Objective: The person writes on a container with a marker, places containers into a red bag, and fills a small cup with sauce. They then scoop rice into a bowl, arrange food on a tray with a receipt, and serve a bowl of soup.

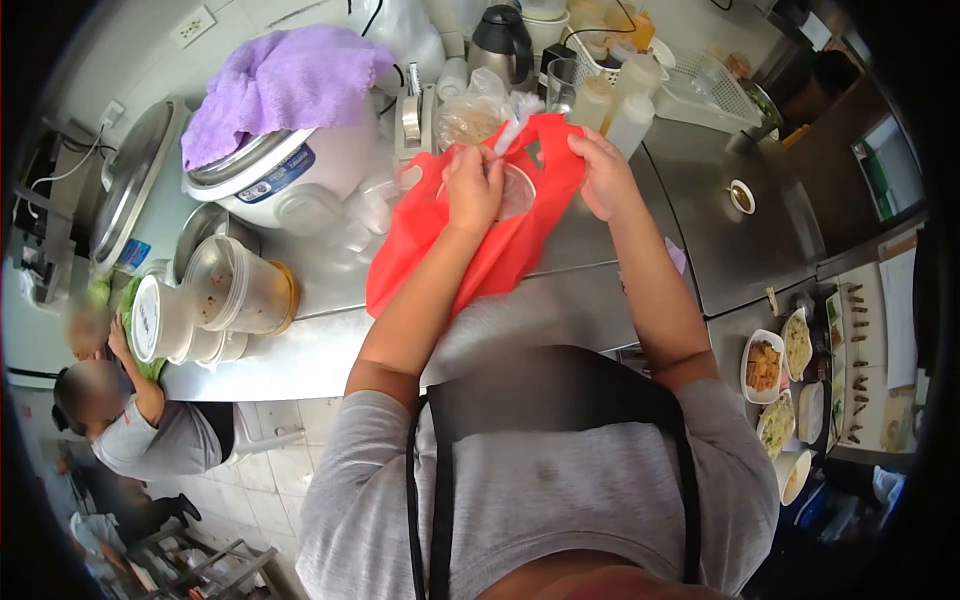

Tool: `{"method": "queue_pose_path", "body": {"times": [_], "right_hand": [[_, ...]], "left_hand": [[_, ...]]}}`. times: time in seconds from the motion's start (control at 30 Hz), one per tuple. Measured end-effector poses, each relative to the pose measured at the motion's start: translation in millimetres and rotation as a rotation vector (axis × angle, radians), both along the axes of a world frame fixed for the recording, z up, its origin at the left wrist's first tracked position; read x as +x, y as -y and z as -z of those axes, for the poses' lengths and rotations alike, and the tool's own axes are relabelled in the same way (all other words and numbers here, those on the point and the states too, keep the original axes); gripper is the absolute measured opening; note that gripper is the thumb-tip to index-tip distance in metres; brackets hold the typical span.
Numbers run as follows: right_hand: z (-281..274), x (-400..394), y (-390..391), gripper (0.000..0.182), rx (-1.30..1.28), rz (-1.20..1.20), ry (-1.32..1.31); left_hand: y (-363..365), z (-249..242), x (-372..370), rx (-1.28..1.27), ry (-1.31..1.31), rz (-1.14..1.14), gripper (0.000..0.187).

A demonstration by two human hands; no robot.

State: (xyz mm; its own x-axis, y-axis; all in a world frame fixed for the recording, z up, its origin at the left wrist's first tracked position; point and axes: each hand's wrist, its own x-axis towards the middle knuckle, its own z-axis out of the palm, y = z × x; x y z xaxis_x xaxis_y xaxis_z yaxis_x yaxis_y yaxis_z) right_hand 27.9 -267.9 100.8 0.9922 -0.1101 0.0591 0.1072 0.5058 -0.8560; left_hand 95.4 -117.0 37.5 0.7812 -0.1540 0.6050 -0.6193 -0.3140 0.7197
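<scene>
A red bag (420,240) stands on the steel counter in front of me, its top spread. My right hand (606,172) is closed on its upper right edge, by the handle, and pulls it outward. My left hand (474,188) is a fist at the bag's mouth, gripping its left side; the fingertips are partly hidden. Inside the mouth shows a pale round container rim (518,190). A twisted end of whitish clear plastic (513,128) rises between my hands.
Left on the steel counter (320,290) are stacked plastic tubs (228,285) and a large cooker (330,165) under a purple towel (290,80). Behind the bag stand a thermos jug (502,48) and squeeze bottles (630,125). Food dishes (763,365) line the right. A co-worker (160,430) is at left.
</scene>
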Motion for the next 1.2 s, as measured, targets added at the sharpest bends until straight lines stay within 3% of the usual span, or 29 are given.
{"method": "queue_pose_path", "body": {"times": [0.2, 0.33, 0.43, 0.57, 0.67, 0.73, 0.8, 0.83, 0.93, 1.03, 1.13, 1.2], "right_hand": [[-6, 3, 6, 0.010, 0.140, -0.121, -0.106], [-26, 1, -10, 0.004, 0.100, -0.138, -0.084], [-50, 3, -24, 0.005, 0.044, -0.092, -0.001], [-88, 11, -46, 0.010, -0.046, -0.136, 0.014], [-92, 16, -66, 0.013, -0.361, -0.139, 0.132], [-79, 27, -63, 0.014, -0.500, -0.091, 0.173], [-82, 25, -45, 0.014, -0.596, -0.076, 0.163], [-88, 19, -36, 0.014, -0.590, -0.131, 0.076], [-88, 12, -22, 0.017, -0.758, -0.005, 0.019], [-80, 9, -9, 0.026, -0.878, 0.036, 0.023], [-68, 13, 4, 0.027, -0.999, 0.058, 0.063], [-73, 9, 9, 0.028, -1.051, 0.048, 0.042]], "left_hand": [[-14, 2, -35, 0.180, -0.044, 0.232, 0.018], [-14, 4, -45, 0.458, 0.248, 0.187, 0.023], [-12, 21, -31, 0.608, 0.272, 0.273, 0.029], [-10, 6, -46, 0.464, 0.057, 0.419, 0.032], [-2, 20, -42, 0.325, -0.098, 0.494, 0.033], [-1, 19, -45, 0.452, 0.041, 0.382, 0.034], [-13, 2, -43, 0.506, 0.071, 0.435, 0.038], [-21, -8, -41, 0.532, 0.085, 0.461, 0.040], [-57, -30, -36, 0.611, 0.293, 0.341, 0.045], [-86, -61, -55, 0.698, 0.244, 0.098, 0.041], [-119, -68, -54, 1.186, -0.126, 0.159, 0.032], [-138, -79, -54, 1.010, -0.119, 0.194, 0.029]]}}
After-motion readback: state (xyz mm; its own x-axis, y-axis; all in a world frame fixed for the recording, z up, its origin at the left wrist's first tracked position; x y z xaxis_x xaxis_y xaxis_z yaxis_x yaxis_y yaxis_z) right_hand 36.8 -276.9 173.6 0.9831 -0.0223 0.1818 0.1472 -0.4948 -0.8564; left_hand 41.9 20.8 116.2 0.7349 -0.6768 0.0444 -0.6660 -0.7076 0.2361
